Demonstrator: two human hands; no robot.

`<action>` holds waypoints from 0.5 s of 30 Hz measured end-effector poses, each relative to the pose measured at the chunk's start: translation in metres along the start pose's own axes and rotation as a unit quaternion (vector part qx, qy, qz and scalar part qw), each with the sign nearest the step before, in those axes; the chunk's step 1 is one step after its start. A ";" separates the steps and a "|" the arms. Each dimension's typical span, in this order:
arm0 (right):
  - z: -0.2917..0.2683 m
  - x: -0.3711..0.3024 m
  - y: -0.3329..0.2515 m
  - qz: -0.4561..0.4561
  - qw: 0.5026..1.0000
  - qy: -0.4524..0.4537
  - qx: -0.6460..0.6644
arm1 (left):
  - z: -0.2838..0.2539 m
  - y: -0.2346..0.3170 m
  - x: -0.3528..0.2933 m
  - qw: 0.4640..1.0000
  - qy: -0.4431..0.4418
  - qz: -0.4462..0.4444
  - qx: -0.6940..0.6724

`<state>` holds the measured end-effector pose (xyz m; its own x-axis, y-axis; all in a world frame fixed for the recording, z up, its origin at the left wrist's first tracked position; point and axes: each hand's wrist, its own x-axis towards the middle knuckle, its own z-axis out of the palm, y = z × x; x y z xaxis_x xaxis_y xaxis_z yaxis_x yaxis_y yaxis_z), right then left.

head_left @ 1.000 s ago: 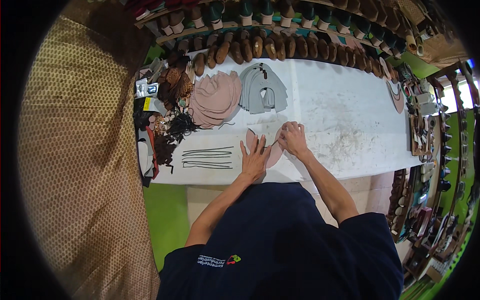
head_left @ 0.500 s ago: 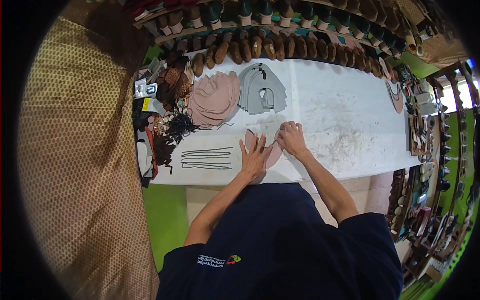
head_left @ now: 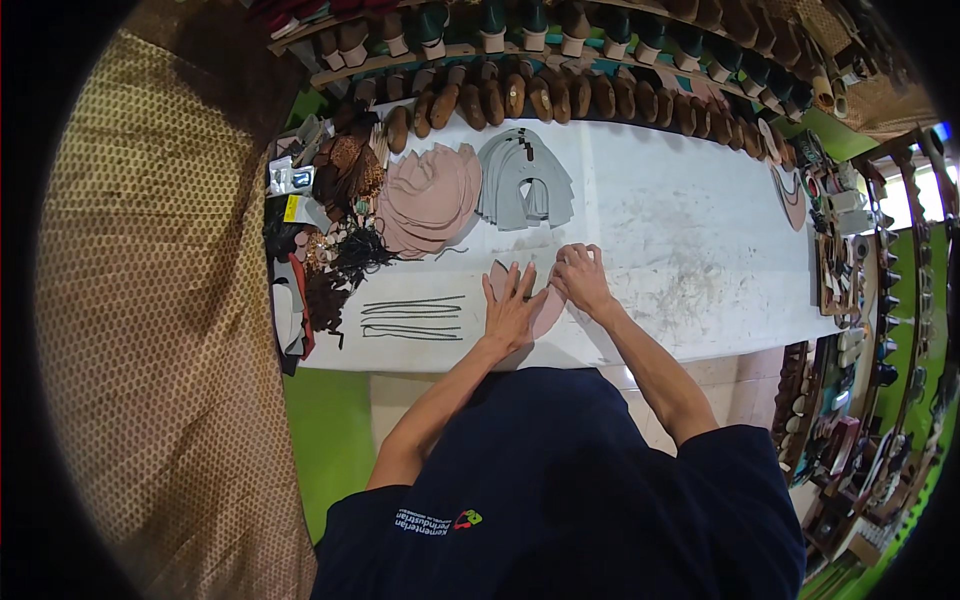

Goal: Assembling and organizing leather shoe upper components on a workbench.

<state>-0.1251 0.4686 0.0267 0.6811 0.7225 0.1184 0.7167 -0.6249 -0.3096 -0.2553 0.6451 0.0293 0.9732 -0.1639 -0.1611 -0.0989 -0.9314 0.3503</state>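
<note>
A: Where do we find the pink piece (head_left: 548, 315)?

B: We see it lying on the white table (head_left: 690, 290), close to the near edge, partly covered by the left hand (head_left: 512, 316).

A: How do we read the fingers of that hand?

B: We find them spread and laid across the piece, pointing away from the body, with the thumb reaching toward the right hand (head_left: 580, 278).

A: And the fingers of the right one?

B: We see them bent and bunched together at the upper right edge of the piece. Their tips are hidden from us, so we cannot tell whether they pinch it.

A: What else do we have near the hands?

B: To the left we have dark cords (head_left: 412, 315), stretched out side by side. Beyond them we notice a fanned pink pile (head_left: 430, 200), and just right of that a grey pile (head_left: 500, 180) of arched pieces.

A: And farther out?

B: Along the far edge we see a row of brown foot shapes (head_left: 553, 100). A patterned curtain (head_left: 180, 300) hangs left of the table.
</note>
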 end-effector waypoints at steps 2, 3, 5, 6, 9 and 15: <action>0.000 0.002 0.000 -0.012 1.000 0.000 -0.010 | 0.001 -0.001 0.001 1.000 -0.002 0.001 0.002; 0.000 0.003 0.001 -0.023 1.000 0.001 -0.020 | 0.001 -0.001 0.001 1.000 -0.003 0.003 0.003; 0.000 0.005 0.001 -0.027 0.999 -0.003 -0.024 | 0.004 0.000 0.001 1.000 -0.003 0.001 0.005; 0.000 0.006 0.001 -0.031 0.999 -0.006 -0.027 | 0.005 0.000 0.001 1.000 -0.002 -0.001 0.007; -0.001 0.009 0.000 -0.037 0.999 -0.017 -0.030 | 0.007 0.000 0.001 1.000 0.003 -0.001 0.011; -0.005 0.017 0.000 -0.038 0.997 -0.034 -0.060 | 0.010 -0.001 0.000 1.000 0.017 0.002 -0.009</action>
<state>-0.1128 0.4799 0.0332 0.6149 0.7853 0.0722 0.7818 -0.5950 -0.1862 -0.2576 0.6426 0.0197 0.9795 -0.1560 -0.1278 -0.0994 -0.9248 0.3672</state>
